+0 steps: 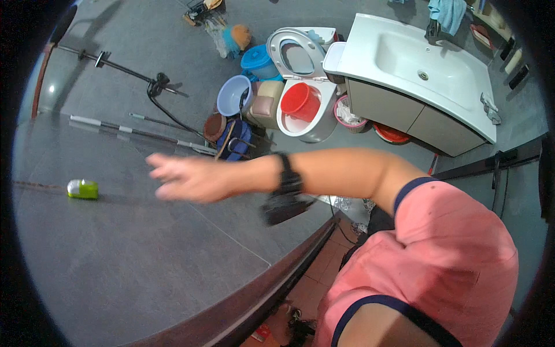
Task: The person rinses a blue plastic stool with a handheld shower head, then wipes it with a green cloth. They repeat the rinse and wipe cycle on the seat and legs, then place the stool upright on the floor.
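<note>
My right arm reaches leftward across the view from a pink sleeve with dark blue trim. My right hand is in the air over grey tiles, fingers apart and blurred by motion, with nothing seen in it. A black strap goes round that wrist, with a dark boxy device hanging at its side. Farther left, apart from the fingertips, a small green-and-white rounded object shows against the tiles; its kind is unclear. Of my left arm only the upper part shows below its sleeve, and the left hand is out of view.
Beyond my arm stand a toilet with a red bucket, a white washbasin on a cabinet, and blue basins. A pole and a metal rail lie left. A dark frame edge runs below.
</note>
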The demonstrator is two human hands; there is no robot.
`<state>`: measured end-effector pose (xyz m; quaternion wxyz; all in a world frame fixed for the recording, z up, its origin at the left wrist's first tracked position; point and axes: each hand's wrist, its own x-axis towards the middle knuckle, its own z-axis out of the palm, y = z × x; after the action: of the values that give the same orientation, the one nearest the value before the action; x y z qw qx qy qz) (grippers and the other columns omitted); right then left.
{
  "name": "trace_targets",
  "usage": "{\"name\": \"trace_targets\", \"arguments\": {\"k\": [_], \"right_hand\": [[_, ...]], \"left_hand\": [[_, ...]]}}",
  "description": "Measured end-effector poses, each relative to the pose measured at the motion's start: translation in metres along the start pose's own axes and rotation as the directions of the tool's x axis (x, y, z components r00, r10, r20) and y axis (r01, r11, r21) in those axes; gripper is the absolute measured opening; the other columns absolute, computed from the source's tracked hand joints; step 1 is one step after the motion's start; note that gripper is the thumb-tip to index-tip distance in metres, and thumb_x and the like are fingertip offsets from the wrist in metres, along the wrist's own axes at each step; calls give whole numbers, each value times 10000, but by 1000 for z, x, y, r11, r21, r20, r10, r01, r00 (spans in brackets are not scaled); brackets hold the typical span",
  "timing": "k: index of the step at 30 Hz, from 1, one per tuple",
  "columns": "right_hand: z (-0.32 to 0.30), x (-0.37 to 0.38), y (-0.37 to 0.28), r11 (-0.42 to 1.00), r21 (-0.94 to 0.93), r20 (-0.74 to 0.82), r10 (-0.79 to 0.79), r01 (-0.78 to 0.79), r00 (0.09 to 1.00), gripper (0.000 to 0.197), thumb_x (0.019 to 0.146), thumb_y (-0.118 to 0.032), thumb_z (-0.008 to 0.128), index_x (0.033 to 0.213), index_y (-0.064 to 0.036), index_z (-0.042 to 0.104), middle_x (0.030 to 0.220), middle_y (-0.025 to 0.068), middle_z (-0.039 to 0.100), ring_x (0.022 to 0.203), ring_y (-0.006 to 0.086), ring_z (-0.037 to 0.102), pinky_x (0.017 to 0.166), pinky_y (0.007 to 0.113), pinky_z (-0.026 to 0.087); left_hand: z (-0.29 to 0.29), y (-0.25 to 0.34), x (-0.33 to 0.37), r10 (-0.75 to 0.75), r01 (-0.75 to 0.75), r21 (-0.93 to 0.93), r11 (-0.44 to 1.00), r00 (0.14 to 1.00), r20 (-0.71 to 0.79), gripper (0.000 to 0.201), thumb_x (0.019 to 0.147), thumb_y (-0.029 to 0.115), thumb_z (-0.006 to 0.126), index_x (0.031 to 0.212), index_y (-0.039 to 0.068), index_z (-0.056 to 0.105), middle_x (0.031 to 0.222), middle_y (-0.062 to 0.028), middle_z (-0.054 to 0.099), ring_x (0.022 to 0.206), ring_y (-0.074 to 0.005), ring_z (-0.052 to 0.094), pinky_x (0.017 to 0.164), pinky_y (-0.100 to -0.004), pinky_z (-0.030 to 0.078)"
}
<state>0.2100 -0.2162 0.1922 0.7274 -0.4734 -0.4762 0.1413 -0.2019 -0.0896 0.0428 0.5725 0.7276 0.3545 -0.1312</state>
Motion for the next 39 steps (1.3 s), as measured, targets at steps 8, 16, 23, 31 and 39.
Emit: {"name": "trace_targets", "arguments": {"k": [8,16,23,31,39], "right_hand": [[-131,-259,-9,917,61,-734,309,-394,605,459,1002,-291,464,1373,-24,423,1286,131,564,1173,186,537,995,302,421],[-166,-366,-17,885,159,-916,298,-437,270,364,1007,-248,449,1286,-18,492,1211,123,598,1093,191,577,925,300,469],[-229,-372,-3,853,261,-873,408,-452,266,349,1012,-243,430,1260,-11,506,1170,117,607,1066,190,579,906,322,467],[-360,-404,-27,883,244,-938,320,-400,133,342,999,-239,460,1246,-12,528,1160,121,610,1061,206,579,913,336,465],[-416,-413,-3,739,298,-869,472,-604,150,327,989,-222,478,1238,-24,556,1181,108,614,1077,185,575,911,327,456]], "left_hand": [[67,-19,17,9,-12,6,1000,941,338,390,932,106,599,1300,-1,527,1217,-119,619,1127,-199,572,944,-302,451],[130,36,57,98,-133,39,990,869,484,443,920,116,618,1329,-2,496,1243,-138,607,1127,-198,578,965,-295,441],[184,106,92,88,-134,82,988,906,413,429,918,98,628,1315,-11,507,1224,-124,621,1102,-166,576,957,-298,445],[255,230,172,426,-425,-24,905,902,69,289,948,100,575,1203,-37,581,1087,-128,671,999,-181,629,912,-300,481],[284,297,201,526,-541,-32,841,829,-190,229,970,142,548,1121,-11,627,986,-122,691,925,-185,654,865,-316,505]]}}
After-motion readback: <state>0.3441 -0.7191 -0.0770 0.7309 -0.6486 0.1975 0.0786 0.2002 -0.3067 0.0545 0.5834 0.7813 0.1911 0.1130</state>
